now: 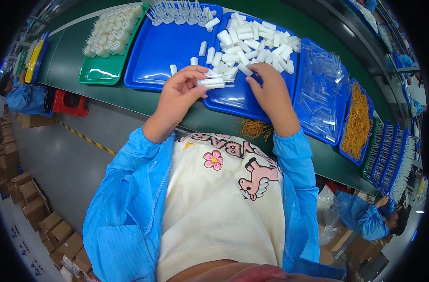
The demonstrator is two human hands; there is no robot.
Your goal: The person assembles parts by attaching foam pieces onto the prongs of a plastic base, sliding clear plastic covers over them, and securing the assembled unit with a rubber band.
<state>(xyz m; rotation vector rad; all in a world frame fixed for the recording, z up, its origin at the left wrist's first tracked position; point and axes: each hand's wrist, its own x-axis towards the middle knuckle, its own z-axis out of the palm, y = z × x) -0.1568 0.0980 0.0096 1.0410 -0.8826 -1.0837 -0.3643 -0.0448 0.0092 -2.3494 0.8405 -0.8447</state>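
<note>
My left hand [177,94] pinches several small white blocks [210,83] in a bunch between thumb and fingers. A thin white pin sticks out of the bunch to the right. At the fingertips of my right hand [274,91] is another white block [245,70], held just right of the bunch. Both hands are over a blue tray [238,102] with a heap of loose white blocks [252,42] at its far side. Left of it, a second blue tray [153,56] bears a few scattered blocks and upright clear pin-like parts [181,14] along the back.
A green tray [99,73] of cream-coloured round parts stands far left. To the right come a tray of clear plastic pieces [320,89] and a tray of rubber bands [355,124]. Loose rubber bands [253,128] lie by the front edge. Co-workers in blue [26,98] sit nearby.
</note>
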